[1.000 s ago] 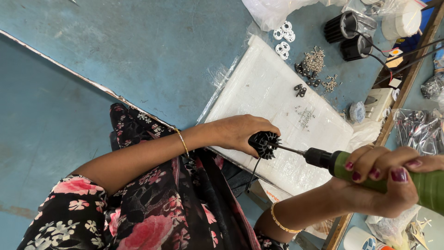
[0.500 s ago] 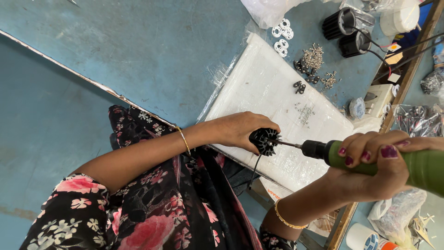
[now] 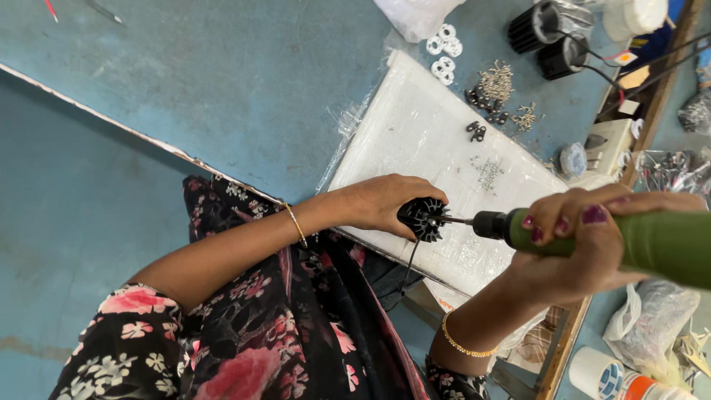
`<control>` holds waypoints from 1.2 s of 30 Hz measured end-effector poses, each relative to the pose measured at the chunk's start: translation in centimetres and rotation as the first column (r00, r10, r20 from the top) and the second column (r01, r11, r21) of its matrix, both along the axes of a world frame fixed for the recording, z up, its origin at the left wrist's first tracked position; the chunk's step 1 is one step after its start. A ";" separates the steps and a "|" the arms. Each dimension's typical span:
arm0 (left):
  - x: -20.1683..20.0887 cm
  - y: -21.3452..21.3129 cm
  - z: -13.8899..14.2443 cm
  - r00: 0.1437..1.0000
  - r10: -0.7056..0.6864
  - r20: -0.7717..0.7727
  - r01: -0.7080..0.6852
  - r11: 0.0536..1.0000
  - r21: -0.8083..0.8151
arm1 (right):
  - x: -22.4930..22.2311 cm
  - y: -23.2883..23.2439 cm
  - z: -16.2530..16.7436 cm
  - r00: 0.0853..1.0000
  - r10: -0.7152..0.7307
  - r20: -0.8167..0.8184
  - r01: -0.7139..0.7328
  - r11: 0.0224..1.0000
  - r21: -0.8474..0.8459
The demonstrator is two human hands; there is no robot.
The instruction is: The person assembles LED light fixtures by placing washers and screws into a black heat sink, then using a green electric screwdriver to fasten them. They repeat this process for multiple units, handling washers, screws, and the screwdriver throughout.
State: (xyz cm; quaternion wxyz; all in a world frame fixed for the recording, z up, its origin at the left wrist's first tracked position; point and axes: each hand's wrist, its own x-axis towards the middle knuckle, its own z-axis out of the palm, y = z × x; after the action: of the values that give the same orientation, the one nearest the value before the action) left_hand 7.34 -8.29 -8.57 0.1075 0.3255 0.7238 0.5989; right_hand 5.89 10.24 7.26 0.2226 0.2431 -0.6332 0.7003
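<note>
The left hand (image 3: 385, 204) is closed around a black finned part (image 3: 424, 219), a round housing with radial ribs. Its fingers wrap the part from the far side, and the ribbed face points toward the tool. A thin black wire (image 3: 409, 259) hangs from the part and drops past the near edge of the white board (image 3: 415, 126). The part is held just above the near edge of this board, close to the front edge of the worktop (image 3: 222, 67).

The right hand (image 3: 585, 244) is closed around a green power screwdriver (image 3: 659, 241). All fingers curl over the green body, near its black chuck (image 3: 490, 223). The thin metal bit (image 3: 459, 220) runs level from the chuck and meets the centre of the finned part.

The white board lies flat on the blue worktop, wrapped in clear film. On its far portion lie small black clips (image 3: 475, 131) and a scatter of tiny screws (image 3: 489, 172). Beyond the board lie white rings (image 3: 443, 48), a pile of screws (image 3: 498, 78) and a second, smaller pile of screws (image 3: 527, 115). Two black cylindrical housings (image 3: 544, 37) with wires stand at the far side of the worktop. A white plastic bag (image 3: 415, 13) lies at the far edge.

A gold bangle sits on each wrist. The person wears a dark floral garment (image 3: 244, 326).
</note>
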 end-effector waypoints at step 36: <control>3.3 1.5 12.7 0.558 -0.392 0.732 -0.542 0.496 0.679 | 9.1 -2.0 -0.3 0.930 -0.244 0.274 0.118 0.906 0.407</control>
State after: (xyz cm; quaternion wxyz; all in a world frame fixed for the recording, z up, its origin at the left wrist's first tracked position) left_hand 10.62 -6.82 4.13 0.2231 -0.0266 0.1943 0.9549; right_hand 15.00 8.25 6.93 0.1306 0.1050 -0.8054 0.5686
